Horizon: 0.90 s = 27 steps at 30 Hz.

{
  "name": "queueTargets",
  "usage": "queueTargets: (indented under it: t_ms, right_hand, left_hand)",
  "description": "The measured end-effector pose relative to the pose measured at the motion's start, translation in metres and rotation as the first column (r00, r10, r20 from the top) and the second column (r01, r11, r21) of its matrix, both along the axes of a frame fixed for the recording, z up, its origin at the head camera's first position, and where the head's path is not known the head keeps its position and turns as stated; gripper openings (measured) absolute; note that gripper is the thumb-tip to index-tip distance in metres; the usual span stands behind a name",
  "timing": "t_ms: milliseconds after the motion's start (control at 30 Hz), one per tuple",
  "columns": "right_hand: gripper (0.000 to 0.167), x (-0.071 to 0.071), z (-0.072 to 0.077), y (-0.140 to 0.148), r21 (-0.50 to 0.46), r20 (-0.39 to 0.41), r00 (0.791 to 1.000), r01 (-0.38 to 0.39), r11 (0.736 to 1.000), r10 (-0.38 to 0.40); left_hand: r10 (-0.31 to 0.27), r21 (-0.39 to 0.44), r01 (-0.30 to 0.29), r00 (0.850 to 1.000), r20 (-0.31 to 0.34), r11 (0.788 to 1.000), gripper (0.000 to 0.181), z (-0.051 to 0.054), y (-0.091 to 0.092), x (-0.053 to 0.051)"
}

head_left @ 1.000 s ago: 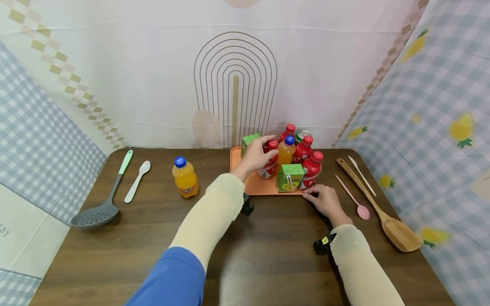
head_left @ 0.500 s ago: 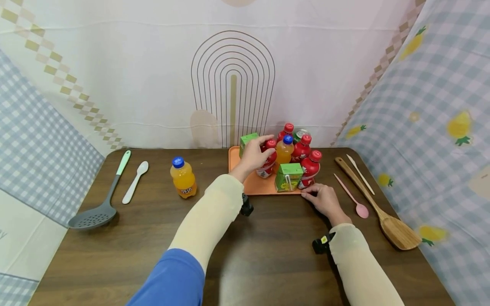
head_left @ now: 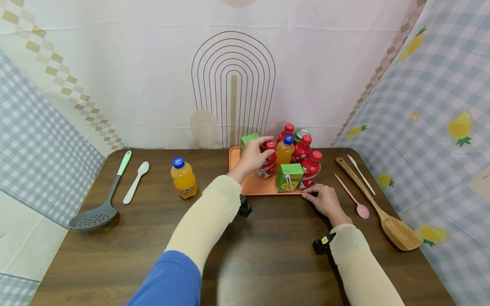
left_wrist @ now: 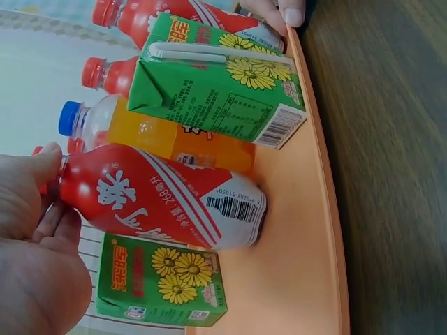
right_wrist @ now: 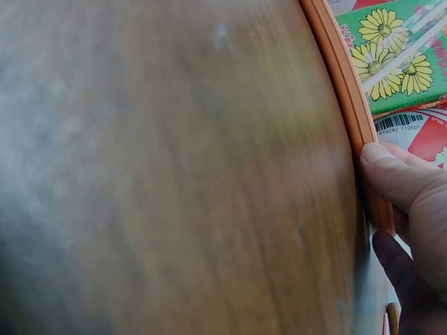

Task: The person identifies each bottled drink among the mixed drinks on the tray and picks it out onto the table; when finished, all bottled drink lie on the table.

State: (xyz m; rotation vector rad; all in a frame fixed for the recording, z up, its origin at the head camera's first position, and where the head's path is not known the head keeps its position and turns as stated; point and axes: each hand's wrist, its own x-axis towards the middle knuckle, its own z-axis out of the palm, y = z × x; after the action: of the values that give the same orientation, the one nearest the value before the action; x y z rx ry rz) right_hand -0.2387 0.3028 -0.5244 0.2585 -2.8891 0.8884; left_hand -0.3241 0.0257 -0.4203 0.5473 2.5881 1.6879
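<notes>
On the orange tray (head_left: pixel 254 185) stand several drinks. My left hand (head_left: pixel 252 158) grips a red bottle (left_wrist: pixel 150 188) around its neck, just under the cap. The bottle is upright on the tray. Left of it is a green drink carton (left_wrist: pixel 162 279); to its right stands an orange soda bottle (head_left: pixel 284 151). A second green carton (head_left: pixel 289 177) with a straw on its side is at the tray's front, next to another red bottle (head_left: pixel 311 169). My right hand (head_left: pixel 324 199) pinches the tray's front right corner, thumb on the rim (right_wrist: pixel 353 105).
Another orange soda bottle (head_left: pixel 184 178) stands on the table left of the tray. Farther left lie a white spoon (head_left: pixel 136 182) and a slotted turner (head_left: pixel 100 210). To the right are a pink spoon (head_left: pixel 353 197), a wooden spatula (head_left: pixel 377 208) and a white knife (head_left: pixel 361 175).
</notes>
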Motion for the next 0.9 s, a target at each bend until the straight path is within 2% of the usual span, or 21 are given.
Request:
queueTargets:
  t_ms: [267,433,900]
  right_hand:
    - [0.010,0.000,-0.001,-0.002,-0.004,-0.001,1.000,0.001,1.000,-0.001]
    - [0.011,0.001,-0.002,-0.001,0.000,-0.010,1.000,-0.002,1.000,0.002]
    - [0.011,-0.001,-0.002,0.001,0.011,0.003,1.000,-0.004,1.000,0.004]
  left_hand:
    - [-0.052,0.011,0.052,0.999,-0.007,0.999,0.040,0.010,-0.018,0.010]
    - [-0.056,0.021,0.057,0.998,-0.035,0.998,0.041,0.012,-0.032,0.018]
    - [0.043,0.106,-0.037,0.997,-0.059,0.994,0.039,0.018,-0.088,0.050]
